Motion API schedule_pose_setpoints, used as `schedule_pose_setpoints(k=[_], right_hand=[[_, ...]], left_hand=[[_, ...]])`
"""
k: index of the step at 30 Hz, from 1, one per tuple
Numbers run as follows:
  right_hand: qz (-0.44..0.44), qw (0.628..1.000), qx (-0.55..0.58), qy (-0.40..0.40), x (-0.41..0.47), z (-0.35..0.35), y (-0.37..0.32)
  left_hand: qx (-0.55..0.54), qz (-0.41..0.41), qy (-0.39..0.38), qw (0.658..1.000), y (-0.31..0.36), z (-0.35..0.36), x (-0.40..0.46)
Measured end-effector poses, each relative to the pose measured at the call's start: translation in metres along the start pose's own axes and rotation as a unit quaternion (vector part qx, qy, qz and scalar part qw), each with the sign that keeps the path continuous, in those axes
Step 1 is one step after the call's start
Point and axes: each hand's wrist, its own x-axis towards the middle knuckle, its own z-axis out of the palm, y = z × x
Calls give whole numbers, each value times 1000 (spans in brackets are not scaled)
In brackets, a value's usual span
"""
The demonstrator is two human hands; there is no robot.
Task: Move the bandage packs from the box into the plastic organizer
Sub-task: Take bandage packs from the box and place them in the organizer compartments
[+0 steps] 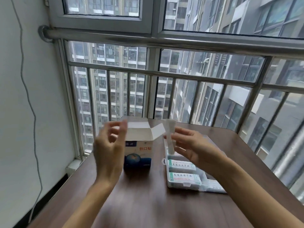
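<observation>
A white and blue bandage box [139,155] stands upright on the brown table [148,203] with its top flaps open. To its right lies a clear plastic organizer [184,182] holding two labelled white packs. My right hand [195,147] hovers over the organizer's far end and pinches a long white bandage pack [170,137], held nearly upright. My left hand [109,143] floats just left of the box's open top, fingers apart and empty. Both hands are blurred.
A metal railing [164,74] and windows stand right behind the table's far edge. A white wall with a hanging grey cable [31,104] is on the left. Bare table surface lies in front of the box and organizer.
</observation>
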Motion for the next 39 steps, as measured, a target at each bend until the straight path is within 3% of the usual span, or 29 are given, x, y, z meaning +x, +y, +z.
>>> schedule_pose_setpoints(k=[4,6,9,11,16,19,22,25,30,34,39], right_hand=[[-73,985,-127,89,-14,-14,13],[-100,976,-162,102,-22,-19,17],[-119,967,-188,123,-29,-28,20],[-116,966,-181,145,-32,-37,21],[-119,969,-136,168,-44,-64,22],[-196,955,-146,167,-51,-74,26],[-291,917,-261,80,-60,-80,28],[-274,907,-317,34,-64,-83,30],[-269,853,-447,30,-63,-82,39],[-216,857,-466,38,-62,-82,43],[-172,927,-318,101,-60,-68,44]], left_hand=[[31,-61,-269,961,23,34,-10],[71,-65,-315,944,23,50,-19],[73,-53,-306,948,20,66,-30],[9,-121,-306,944,20,73,-35],[-91,-310,-340,883,17,79,-40],[-110,-359,-382,844,15,79,-44],[-124,-371,-415,821,14,74,-45],[-138,-379,-417,815,16,71,-46],[-165,-367,-428,809,14,72,-49],[-162,-326,-431,826,12,70,-52],[-155,-265,-382,872,7,73,-62]])
